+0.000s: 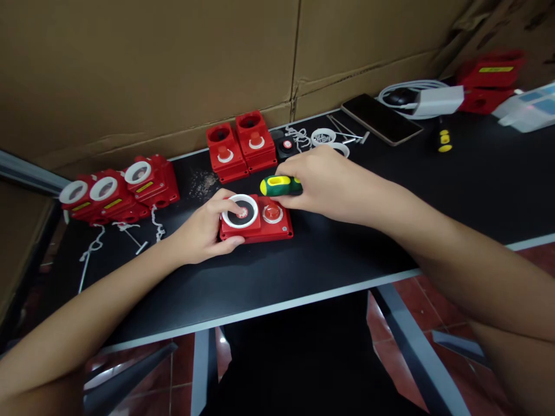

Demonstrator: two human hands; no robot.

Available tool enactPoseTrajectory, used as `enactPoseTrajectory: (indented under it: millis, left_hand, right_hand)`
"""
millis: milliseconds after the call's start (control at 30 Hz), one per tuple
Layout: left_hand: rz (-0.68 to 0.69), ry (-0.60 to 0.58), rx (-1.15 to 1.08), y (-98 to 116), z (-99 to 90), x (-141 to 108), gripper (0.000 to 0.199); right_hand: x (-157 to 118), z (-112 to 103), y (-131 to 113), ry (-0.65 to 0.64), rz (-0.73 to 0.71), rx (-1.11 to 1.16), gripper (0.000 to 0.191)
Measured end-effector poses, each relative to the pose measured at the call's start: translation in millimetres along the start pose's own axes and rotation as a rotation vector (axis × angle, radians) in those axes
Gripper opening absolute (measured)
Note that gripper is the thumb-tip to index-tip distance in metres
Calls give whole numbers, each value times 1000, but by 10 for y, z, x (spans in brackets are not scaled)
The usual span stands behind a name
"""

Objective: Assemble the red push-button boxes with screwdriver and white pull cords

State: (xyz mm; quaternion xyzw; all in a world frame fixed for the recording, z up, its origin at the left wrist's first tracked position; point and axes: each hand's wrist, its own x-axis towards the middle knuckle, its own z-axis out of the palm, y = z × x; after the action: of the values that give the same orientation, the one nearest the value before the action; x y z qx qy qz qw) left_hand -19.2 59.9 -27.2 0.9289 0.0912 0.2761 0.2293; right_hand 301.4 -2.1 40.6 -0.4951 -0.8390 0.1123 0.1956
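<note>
My left hand [203, 228] grips the left end of a red alarm box [269, 231] lying on the black table. Its thumb is at the near side, and a fingertip rests on the black disc inside the white ring [224, 216]. To the right of the ring, a round red knob [272, 211] sits in a white collar. My right hand [325, 182] is closed around a green and yellow screwdriver [277, 185], just above the box's far right side. The screwdriver's handle end points left; its blade is hidden.
Behind stand two open red boxes [240, 147], near white rings [323, 136] and a phone [381, 118]. Red boxes with white rings [117, 190] fill the left, with corded metal rods [84, 271] before them. A charger [440, 102] and another screwdriver [444, 140] lie right. Cardboard backs the table.
</note>
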Motion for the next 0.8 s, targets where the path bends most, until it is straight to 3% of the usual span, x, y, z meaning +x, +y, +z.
enactPoseTrajectory:
  millis: [233,633,800]
  left_hand:
    - [-8,11,-23,-1,3,1,48]
    - [10,-11,4,-5,-9,8,47]
    - [0,-14,-6,-1,-2,-2,48]
  right_hand:
    - [-14,11,24,36,-73,-33,4]
    - [-11,14,60,59,-158,25,10]
    - [1,-83,81,118,-108,-3,14]
